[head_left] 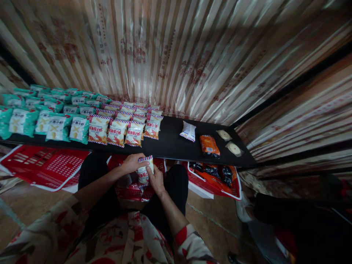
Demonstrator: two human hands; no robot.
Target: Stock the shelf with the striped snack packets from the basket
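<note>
The left hand [133, 163] pinches the top edge of one held packet [143, 173], and the right hand [157, 180] grips its side, thumb over the front; the packet is just below the near edge of the black board [170, 145]. Three red baskets [59, 167] sit below the board: left, middle and right. On the board's left part, five teal packets [58, 127] stand foremost, then four striped packets [117, 132], with more of both behind, too overlapped to count. Toward the board's right end lie one lone packet [188, 131], one orange pack [209, 145] and two round pale items [234, 149].
</note>
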